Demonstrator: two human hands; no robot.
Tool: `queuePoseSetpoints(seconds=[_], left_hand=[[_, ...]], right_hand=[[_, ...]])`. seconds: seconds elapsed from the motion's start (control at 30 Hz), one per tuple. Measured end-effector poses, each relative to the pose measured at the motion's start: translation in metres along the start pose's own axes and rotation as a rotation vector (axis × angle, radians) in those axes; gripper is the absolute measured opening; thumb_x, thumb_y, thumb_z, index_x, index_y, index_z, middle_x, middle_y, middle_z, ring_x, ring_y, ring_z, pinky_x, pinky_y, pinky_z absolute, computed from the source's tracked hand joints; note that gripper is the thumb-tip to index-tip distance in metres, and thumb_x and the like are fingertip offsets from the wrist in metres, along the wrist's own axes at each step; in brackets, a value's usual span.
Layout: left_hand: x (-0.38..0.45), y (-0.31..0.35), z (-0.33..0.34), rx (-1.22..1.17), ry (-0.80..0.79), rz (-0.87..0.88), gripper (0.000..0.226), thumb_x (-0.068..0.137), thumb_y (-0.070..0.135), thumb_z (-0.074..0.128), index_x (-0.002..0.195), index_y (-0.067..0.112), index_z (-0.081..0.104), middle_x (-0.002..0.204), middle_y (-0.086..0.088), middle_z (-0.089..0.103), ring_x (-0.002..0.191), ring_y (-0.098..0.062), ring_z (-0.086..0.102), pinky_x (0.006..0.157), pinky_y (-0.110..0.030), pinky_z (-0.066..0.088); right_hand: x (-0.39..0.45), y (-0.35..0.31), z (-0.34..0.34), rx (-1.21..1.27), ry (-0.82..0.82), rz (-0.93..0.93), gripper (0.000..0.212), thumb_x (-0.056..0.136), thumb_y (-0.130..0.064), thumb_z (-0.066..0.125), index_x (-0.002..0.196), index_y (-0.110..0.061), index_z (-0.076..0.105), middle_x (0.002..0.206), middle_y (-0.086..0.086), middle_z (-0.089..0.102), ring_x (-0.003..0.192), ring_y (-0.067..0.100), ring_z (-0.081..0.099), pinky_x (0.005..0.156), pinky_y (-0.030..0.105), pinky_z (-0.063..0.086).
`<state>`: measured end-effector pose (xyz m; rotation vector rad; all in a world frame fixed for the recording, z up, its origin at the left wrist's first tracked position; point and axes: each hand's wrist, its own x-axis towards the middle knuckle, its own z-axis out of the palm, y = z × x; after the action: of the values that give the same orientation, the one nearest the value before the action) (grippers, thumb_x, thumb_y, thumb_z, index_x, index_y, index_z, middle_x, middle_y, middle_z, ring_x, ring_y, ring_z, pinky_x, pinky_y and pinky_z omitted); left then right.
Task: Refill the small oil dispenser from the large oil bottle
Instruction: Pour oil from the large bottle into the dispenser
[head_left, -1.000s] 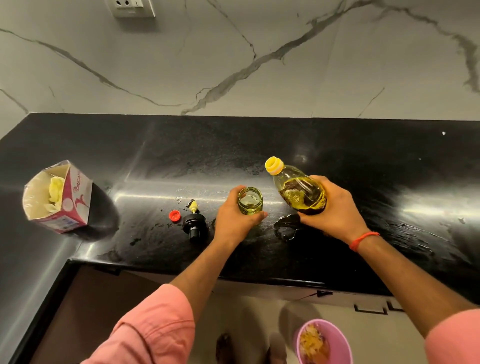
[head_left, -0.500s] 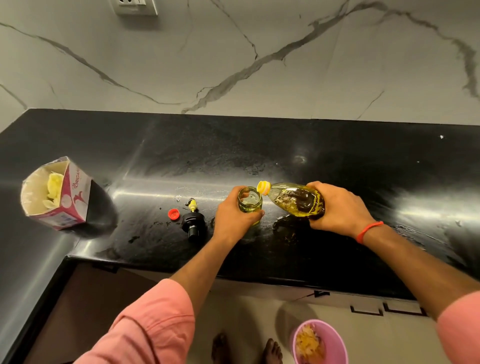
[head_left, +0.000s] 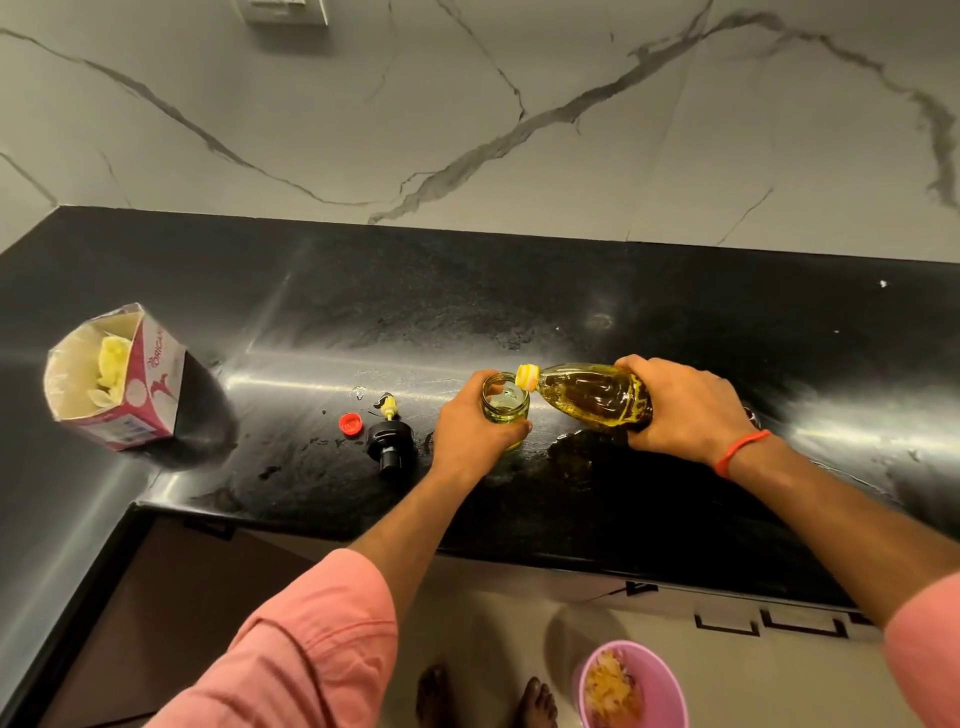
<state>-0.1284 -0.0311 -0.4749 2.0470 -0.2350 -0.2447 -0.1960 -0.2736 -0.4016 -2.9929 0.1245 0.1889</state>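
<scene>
Black stone countertop, polished and speckled, wet smears near its front edge; white veined marble wall behind.

Carton, pink and white card, top open, stands near the left edge of the countertop. Well apart from the work.

Large oil bottle: clear plastic, ribbed, golden oil inside, yellow spout collar. It lies almost horizontal in the middle of the countertop, long axis running left–right, neck pointing left. Right hand wraps its fat base, fingers curled over the top.

Small oil dispenser: green-tinted glass jar, round, open-mouthed, upright on the countertop just left of the bottle. Left hand grips its wall, fingers curled round the near side.

Key relation: the spout sits over the right part of the jar's rim, touching or nearly so; cannot tell which. Judged step: pouring. No stream discernible. More tilt from the right hand should raise the flow; the left steadies the jar. Risk: oil running down the outside wall.

Black pump top with yellow nozzle lies left of the jar. Red cap just left of that.
</scene>
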Motion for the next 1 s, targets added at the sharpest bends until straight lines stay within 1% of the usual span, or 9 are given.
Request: queuePoseSetpoints(seconds=[0.23,0.3,0.4,0.5,0.63,0.77,1.0], left_hand=[[0.000,-0.001,0.000,0.010,0.002,-0.002,0.055,0.071,0.023,0.091,0.117,0.030,0.061,0.099,0.016,0.067,0.095,-0.009,0.067,0.087,-0.028,0.055],[0.000,0.000,0.000,0.013,-0.001,-0.004,0.056,0.072,0.023,0.091,0.118,0.030,0.060,0.099,0.016,0.067,0.096,-0.010,0.067,0.086,-0.027,0.053],[0.000,0.000,0.000,0.020,0.001,-0.009,0.055,0.071,0.024,0.091,0.114,0.034,0.059,0.098,0.017,0.066,0.096,-0.009,0.066,0.085,-0.027,0.053],[0.000,0.001,0.000,0.023,-0.004,-0.010,0.054,0.071,0.025,0.091,0.112,0.036,0.058,0.097,0.018,0.066,0.095,-0.009,0.067,0.085,-0.027,0.054],[0.000,0.001,-0.001,0.024,-0.003,-0.012,0.053,0.071,0.025,0.091,0.112,0.035,0.058,0.092,0.021,0.064,0.091,-0.007,0.066,0.080,-0.023,0.051],[0.001,0.000,-0.001,0.040,-0.014,-0.012,0.054,0.071,0.026,0.091,0.113,0.036,0.058,0.093,0.019,0.064,0.094,-0.008,0.066,0.084,-0.028,0.054],[0.002,0.000,-0.002,0.059,-0.029,-0.021,0.055,0.072,0.027,0.090,0.117,0.033,0.060,0.096,0.018,0.065,0.094,-0.006,0.065,0.086,-0.029,0.054]], right_hand=[[-0.003,-0.006,-0.011,-0.062,-0.003,-0.010,0.074,0.069,-0.052,0.081,0.131,-0.039,0.044,0.110,-0.013,0.060,0.103,0.014,0.061,0.080,0.034,0.051],[-0.005,-0.008,-0.016,-0.065,-0.008,-0.010,0.073,0.069,-0.053,0.081,0.131,-0.039,0.044,0.109,-0.012,0.060,0.102,0.014,0.061,0.082,0.036,0.052],[-0.007,-0.011,-0.022,-0.076,-0.010,-0.008,0.074,0.069,-0.053,0.081,0.131,-0.038,0.044,0.111,-0.011,0.061,0.103,0.014,0.061,0.084,0.040,0.055],[-0.010,-0.013,-0.027,-0.104,-0.001,-0.005,0.076,0.069,-0.055,0.079,0.133,-0.038,0.043,0.112,-0.011,0.061,0.105,0.015,0.061,0.084,0.040,0.055],[-0.013,-0.017,-0.032,-0.136,-0.007,-0.007,0.079,0.070,-0.056,0.079,0.136,-0.037,0.041,0.115,-0.010,0.061,0.107,0.016,0.061,0.085,0.041,0.054],[-0.015,-0.020,-0.035,-0.156,-0.014,-0.011,0.079,0.071,-0.055,0.079,0.137,-0.036,0.040,0.116,-0.010,0.061,0.108,0.015,0.060,0.087,0.041,0.054],[-0.018,-0.024,-0.042,-0.173,-0.009,-0.004,0.078,0.072,-0.052,0.080,0.138,-0.036,0.041,0.115,-0.009,0.061,0.108,0.016,0.060,0.089,0.041,0.054]])
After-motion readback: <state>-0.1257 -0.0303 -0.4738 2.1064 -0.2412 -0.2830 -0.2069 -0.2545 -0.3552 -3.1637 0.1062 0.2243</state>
